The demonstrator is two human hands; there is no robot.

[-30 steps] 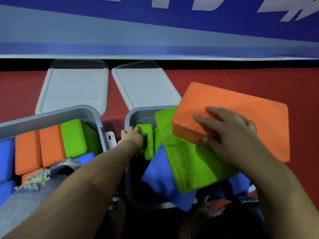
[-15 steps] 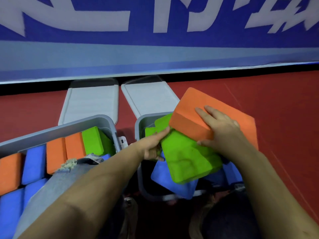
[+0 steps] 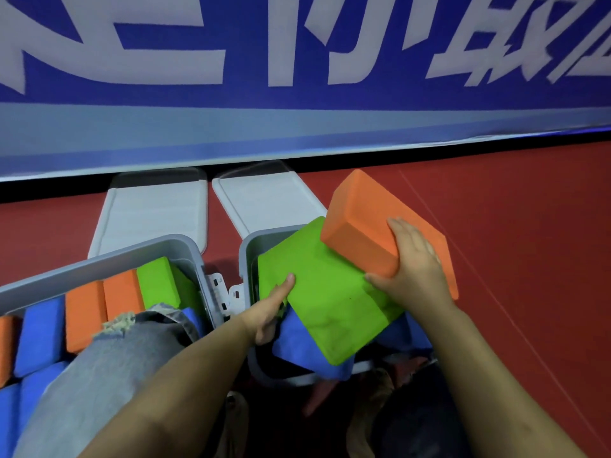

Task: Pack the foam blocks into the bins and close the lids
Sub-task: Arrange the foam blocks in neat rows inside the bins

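The orange block (image 3: 370,226) was grasped by the right hand (image 3: 413,276): its fingers (image 3: 408,239) were curled over the block's top face and the thumb was pressed against the near side face. The block was held tilted above the far right corner of the right bin (image 3: 246,259), with its lower edge touching the large green block (image 3: 327,299).

The left hand (image 3: 267,312) was laid at the left edge of that green block, the thumb stretched up along the green face; the other fingers were hidden under the block, so whether it was gripped or only pressed could not be told.

The green block was seen lying slanted across the mouth of the right bin, on top of a blue block (image 3: 297,345) that stuck out over the near rim.

To the left, the left bin (image 3: 132,256) was seen packed with blocks stood on edge: a green block (image 3: 158,285), two orange blocks (image 3: 102,309) and blue blocks (image 3: 39,335). Part of it was covered by a knee in frayed denim (image 3: 109,368).

Two grey lids (image 3: 155,213) were laid flat on the red floor (image 3: 529,242) just beyond the bins, side by side. Further off, a blue banner (image 3: 297,77) with large white lettering was stretched across the scene.
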